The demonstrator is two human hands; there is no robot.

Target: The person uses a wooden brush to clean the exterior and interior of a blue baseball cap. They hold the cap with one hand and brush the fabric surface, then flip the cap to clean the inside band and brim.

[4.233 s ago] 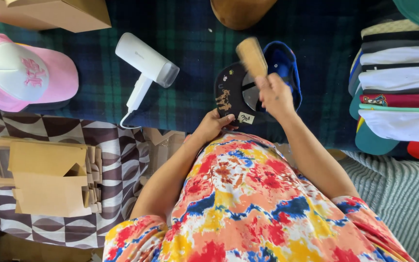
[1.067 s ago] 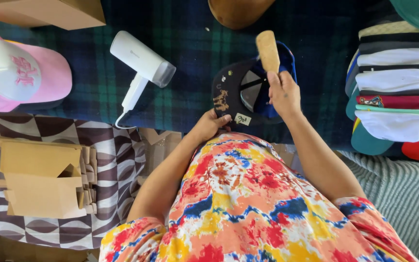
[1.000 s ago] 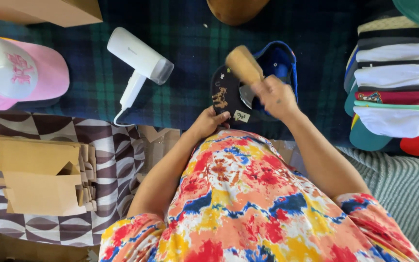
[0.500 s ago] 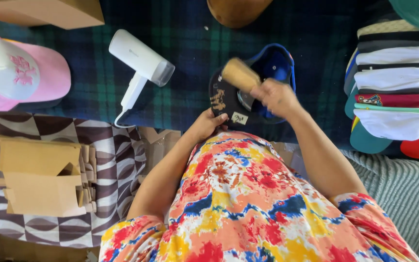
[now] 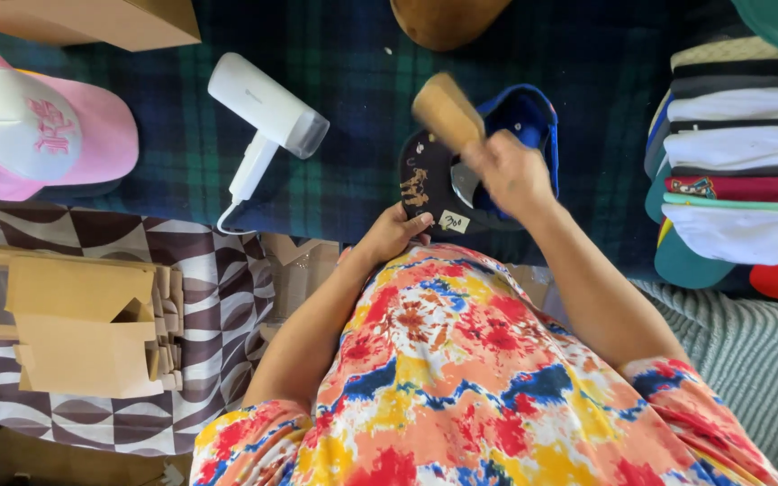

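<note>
A black cap with a blue underbrim (image 5: 533, 121) lies on the dark plaid cloth (image 5: 353, 180) in front of me. My left hand (image 5: 393, 234) grips the cap's near edge by a small white tag. My right hand (image 5: 511, 171) holds a wooden brush (image 5: 447, 110) over the cap's crown; the brush is blurred by motion.
A white hand-held steamer (image 5: 267, 117) lies left of the cap. A pink and white cap (image 5: 38, 135) sits at far left. Stacked caps (image 5: 740, 162) fill the right side. Folded cardboard boxes (image 5: 83, 333) rest on a patterned cloth at lower left. A brown box (image 5: 92, 18) sits top left.
The brush in my right hand has swept back and forth across the cap, from upright near the brim to angled left over the crown. My left hand stays on the cap's edge.
</note>
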